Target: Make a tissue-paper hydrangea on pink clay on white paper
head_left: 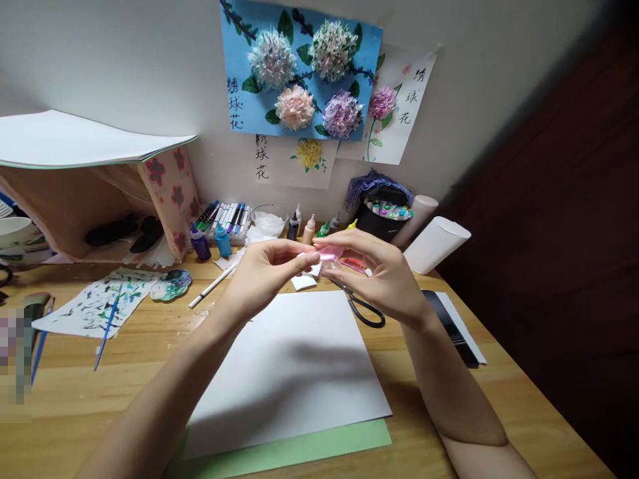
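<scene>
Above the far part of a white paper sheet (289,359), both hands are raised and meet at a small, shiny pink piece (330,253), perhaps film or a small bag; its kind is unclear. My left hand (272,266) pinches at its left edge between thumb and fingers. From the other side, my right hand (382,276) curves round it, with thumb below and fingers above. Fingers partly cover the piece. Black-handled scissors (368,318) lie below my right hand, their blades mostly hidden.
A green sheet (299,452) lies under the white one. Paint bottles (222,239), markers (234,218) and a black pen bag (382,223) line the wall. Left are a paint-smeared paper (94,303), a brush (107,326) and a box (167,199). A white cylinder (436,245) stands right.
</scene>
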Demonstrator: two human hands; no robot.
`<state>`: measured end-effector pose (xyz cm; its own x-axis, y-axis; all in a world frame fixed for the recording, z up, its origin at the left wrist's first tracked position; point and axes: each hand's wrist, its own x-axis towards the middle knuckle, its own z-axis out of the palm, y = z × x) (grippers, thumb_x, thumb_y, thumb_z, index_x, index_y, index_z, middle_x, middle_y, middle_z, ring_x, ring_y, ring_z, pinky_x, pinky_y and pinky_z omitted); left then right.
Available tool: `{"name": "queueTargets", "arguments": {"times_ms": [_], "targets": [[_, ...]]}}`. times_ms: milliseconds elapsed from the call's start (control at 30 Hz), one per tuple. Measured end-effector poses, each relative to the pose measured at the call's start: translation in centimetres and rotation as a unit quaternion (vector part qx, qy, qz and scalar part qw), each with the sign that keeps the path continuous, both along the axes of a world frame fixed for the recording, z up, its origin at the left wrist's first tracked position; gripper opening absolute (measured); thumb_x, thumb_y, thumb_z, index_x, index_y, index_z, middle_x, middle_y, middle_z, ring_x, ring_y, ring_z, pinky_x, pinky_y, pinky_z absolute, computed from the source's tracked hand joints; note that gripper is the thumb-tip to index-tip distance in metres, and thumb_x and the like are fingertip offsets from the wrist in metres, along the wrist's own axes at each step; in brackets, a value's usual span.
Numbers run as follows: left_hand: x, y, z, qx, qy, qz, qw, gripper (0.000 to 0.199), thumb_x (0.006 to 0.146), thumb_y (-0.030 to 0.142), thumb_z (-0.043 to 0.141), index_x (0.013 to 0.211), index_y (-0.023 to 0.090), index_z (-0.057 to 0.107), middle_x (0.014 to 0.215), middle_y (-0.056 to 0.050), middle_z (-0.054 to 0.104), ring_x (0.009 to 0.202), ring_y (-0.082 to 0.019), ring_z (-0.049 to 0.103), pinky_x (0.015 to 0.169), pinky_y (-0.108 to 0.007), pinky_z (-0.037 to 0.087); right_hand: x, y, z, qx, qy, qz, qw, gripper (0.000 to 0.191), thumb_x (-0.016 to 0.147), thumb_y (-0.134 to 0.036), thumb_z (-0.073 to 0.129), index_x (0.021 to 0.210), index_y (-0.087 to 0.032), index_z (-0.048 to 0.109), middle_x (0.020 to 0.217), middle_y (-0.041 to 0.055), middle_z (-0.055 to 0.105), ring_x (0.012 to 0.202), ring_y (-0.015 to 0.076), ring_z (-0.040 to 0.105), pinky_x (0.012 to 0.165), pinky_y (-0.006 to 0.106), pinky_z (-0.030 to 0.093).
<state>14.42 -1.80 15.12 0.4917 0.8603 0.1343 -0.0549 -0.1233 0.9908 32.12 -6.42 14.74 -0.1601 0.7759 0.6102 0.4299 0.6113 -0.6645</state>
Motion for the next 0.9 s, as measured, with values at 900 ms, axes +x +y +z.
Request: {"name": "queueTargets", "arguments": {"times_ms": [900], "targets": [[0.09,0.09,-0.54,0.006,0.011,-0.025,1.0,0.037,0.071,0.046,0.072,0.09,0.013,0.073,0.081,-0.007,0.073,0.072,-0.015,0.066,0.07,-0.028,0.056,-0.3,0.18,-0.46,-0.028,0.016,-0.041,0.999,0.026,0.083,-0.025,0.064,0.108,-0.024,0.06,0.098,0.0033,0.065,0.092,0.0165,0.062,0.083,0.03,0.052]]}}
